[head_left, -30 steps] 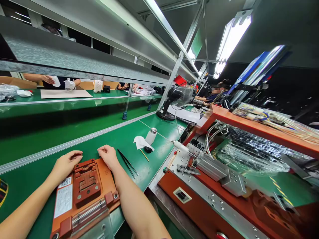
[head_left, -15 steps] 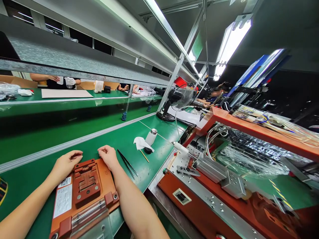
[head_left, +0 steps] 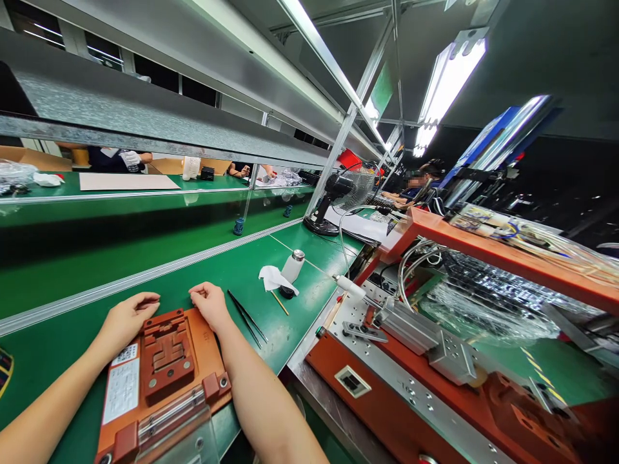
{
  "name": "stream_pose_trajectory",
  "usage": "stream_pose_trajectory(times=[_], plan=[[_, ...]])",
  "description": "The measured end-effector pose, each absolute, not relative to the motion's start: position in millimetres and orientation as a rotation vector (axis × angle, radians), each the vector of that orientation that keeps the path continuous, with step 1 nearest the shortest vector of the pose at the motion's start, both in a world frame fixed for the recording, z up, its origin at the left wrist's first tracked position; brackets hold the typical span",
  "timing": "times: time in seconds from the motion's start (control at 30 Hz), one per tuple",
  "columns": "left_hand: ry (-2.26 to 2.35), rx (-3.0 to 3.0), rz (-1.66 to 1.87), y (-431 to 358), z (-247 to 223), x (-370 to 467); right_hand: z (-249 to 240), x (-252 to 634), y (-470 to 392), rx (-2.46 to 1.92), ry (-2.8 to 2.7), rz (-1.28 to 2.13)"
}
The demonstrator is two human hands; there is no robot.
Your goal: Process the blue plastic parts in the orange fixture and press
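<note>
A reddish-brown fixture plate (head_left: 207, 348) lies on the green bench before me, with a recessed nest block (head_left: 169, 357) on top. No part shows in the block's cut-outs. My left hand (head_left: 128, 322) rests at the plate's far left corner, its fingers loosely bent and thumb apart, holding nothing visible. At the far right corner is my right hand (head_left: 211, 306), fingers curled in, with nothing seen in them. A clear hinged cover (head_left: 188, 438) hangs at the near end. Black tweezers (head_left: 246, 317) lie right of my right hand.
A white bottle with a metal cap (head_left: 293, 265), a white wipe (head_left: 275, 278) and a thin wooden stick (head_left: 280, 303) sit beyond the tweezers. An orange-framed machine (head_left: 367, 386) stands on the right. Farther back is a black fan (head_left: 333, 193). Co-workers sit across the bench.
My hands and the fixture stay in place. Across the bench, a co-worker's gloved hand has shifted slightly left.
</note>
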State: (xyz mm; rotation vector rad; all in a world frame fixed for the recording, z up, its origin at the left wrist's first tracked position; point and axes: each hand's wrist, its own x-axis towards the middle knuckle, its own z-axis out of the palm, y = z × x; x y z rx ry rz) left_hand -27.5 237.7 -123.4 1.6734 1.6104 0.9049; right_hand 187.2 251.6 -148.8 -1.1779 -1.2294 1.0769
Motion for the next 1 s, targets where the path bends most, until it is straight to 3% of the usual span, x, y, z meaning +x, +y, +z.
stream_pose_trajectory(times=[1.0], plan=[[1.605, 1.700, 0.928, 236.1, -121.3, -27.4, -143.2, 187.5, 248.0, -1.208, -1.241, 1.073]])
